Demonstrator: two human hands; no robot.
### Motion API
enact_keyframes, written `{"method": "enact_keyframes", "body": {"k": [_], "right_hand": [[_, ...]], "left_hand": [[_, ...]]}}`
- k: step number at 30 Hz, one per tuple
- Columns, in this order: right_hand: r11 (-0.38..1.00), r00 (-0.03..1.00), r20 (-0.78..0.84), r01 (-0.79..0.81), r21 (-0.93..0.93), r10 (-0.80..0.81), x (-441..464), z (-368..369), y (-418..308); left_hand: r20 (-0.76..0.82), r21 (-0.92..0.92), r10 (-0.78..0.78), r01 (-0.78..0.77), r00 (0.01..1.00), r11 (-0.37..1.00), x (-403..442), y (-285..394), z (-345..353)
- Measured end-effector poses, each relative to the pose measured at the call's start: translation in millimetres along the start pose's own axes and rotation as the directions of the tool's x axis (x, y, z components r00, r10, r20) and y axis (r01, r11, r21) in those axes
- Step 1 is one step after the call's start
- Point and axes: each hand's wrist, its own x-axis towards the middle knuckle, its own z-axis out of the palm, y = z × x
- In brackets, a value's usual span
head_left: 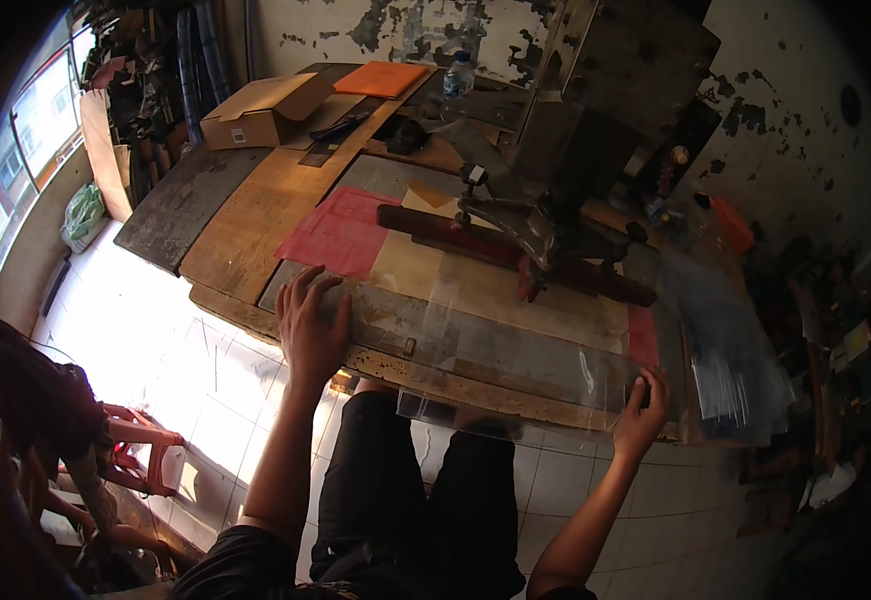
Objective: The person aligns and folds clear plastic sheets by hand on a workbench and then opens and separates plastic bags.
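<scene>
A clear plastic sheet (pixel 555 385) lies across the front of the worktable and hangs over its near edge. My right hand (pixel 641 412) grips the sheet's right edge between thumb and curled fingers. To the left, my left hand (pixel 313 325) rests at the table's front edge, fingers apart and holding nothing, short of the sheet. Behind the sheet, a pressing machine (pixel 595 130) carries a long dark red bar (pixel 435 228) over a yellowish sheet (pixel 405 262). A pink sheet (pixel 335 232) lies left of the bar.
A stack of clear plastic (pixel 730 370) drapes at the table's right. Farther back are a cardboard box (pixel 245 112), an orange pad (pixel 382 79) and a water bottle (pixel 458 76). A red stool (pixel 145 450) and another person (pixel 75 470) are at lower left.
</scene>
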Motion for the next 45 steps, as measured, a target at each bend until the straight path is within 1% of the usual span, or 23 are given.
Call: {"method": "enact_keyframes", "body": {"k": [3, 15, 26, 30, 32, 36, 38, 41, 42, 44, 45], "right_hand": [[1.0, 1.0, -0.002, 0.002, 0.001, -0.002, -0.2, -0.1, -0.4], [1.0, 1.0, 0.0, 0.005, 0.031, -0.005, 0.3, 0.4, 1.6], [1.0, 1.0, -0.007, 0.023, -0.001, -0.023, 0.0, 0.4, 2.7], [0.999, 0.999, 0.01, -0.044, -0.025, 0.044, -2.6, -0.6, -2.9], [1.0, 1.0, -0.01, 0.008, -0.011, -0.008, -0.1, 0.2, -2.3], [1.0, 1.0, 0.0, -0.015, -0.017, 0.015, 0.0, 0.5, -2.5], [0.999, 0.999, -0.02, 0.026, -0.031, -0.026, -0.3, 1.1, -1.3], [0.999, 1.0, -0.014, 0.027, -0.038, -0.028, -0.4, 1.3, 1.4], [0.999, 1.0, -0.002, 0.016, -0.046, -0.017, -0.7, 0.7, 0.4], [0.995, 0.995, 0.032, -0.094, -0.033, 0.095, -1.3, -0.5, -1.7], [0.994, 0.994, 0.038, -0.103, -0.04, 0.104, -0.9, 0.5, -0.9]], "left_hand": [[-0.015, -0.023, -0.002, 0.002, 1.0, 1.0, 0.0, 1.1, 0.3], [-0.002, -0.012, 0.002, -0.002, 1.0, 1.0, 0.2, 0.6, 0.0], [-0.013, -0.02, 0.018, -0.018, 1.0, 1.0, -0.4, -2.6, 1.7], [-0.022, -0.023, 0.036, -0.037, 0.999, 0.999, -1.0, -2.4, 2.2], [-0.014, -0.019, 0.036, -0.037, 0.999, 0.999, -0.9, -3.6, 3.4], [-0.012, -0.003, 0.043, -0.043, 0.999, 0.999, -1.0, -5.6, 4.7], [-0.001, 0.004, 0.045, -0.045, 0.999, 0.999, -0.8, -4.1, 4.2], [0.004, 0.02, 0.051, -0.051, 0.999, 0.998, -1.2, -6.1, 5.5], [-0.006, 0.029, 0.057, -0.057, 0.998, 0.998, -1.1, -6.7, 6.4], [0.011, 0.035, 0.054, -0.054, 0.998, 0.998, -0.6, -6.6, 6.2], [0.007, 0.045, 0.055, -0.055, 0.998, 0.997, -0.1, -7.6, 6.7]]}}
